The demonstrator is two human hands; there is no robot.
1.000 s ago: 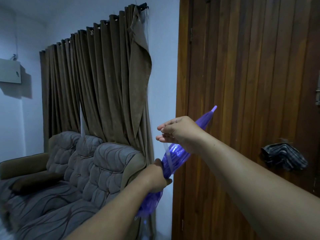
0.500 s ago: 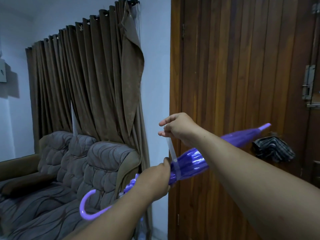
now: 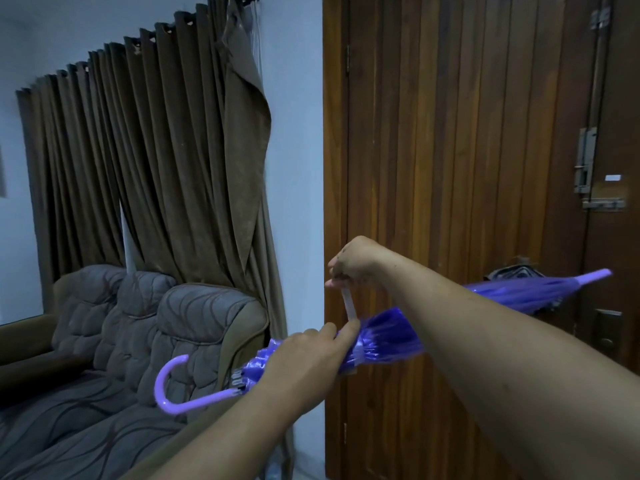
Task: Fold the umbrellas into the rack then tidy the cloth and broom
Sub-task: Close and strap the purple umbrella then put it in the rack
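A closed purple umbrella [image 3: 391, 332] lies almost level in front of me, its hooked handle [image 3: 169, 386] to the left and its tip toward the door on the right. My left hand [image 3: 308, 358] grips the furled canopy near the handle end. Just above, my right hand [image 3: 356, 263] pinches the pale closure strap [image 3: 349, 306] and holds it taut upward from the canopy. A dark striped cloth or second folded umbrella [image 3: 512, 271] hangs on the door behind the tip, partly hidden.
A wooden door [image 3: 450, 150] with metal latches [image 3: 585, 168] fills the right side. Brown curtains [image 3: 156, 168] hang at the left above a grey padded sofa [image 3: 138, 323]. A white wall strip separates curtain and door.
The umbrella has swung from steeply upright to nearly level, tip moving right and handle coming into view. My right hand has pulled the strap up from the canopy.
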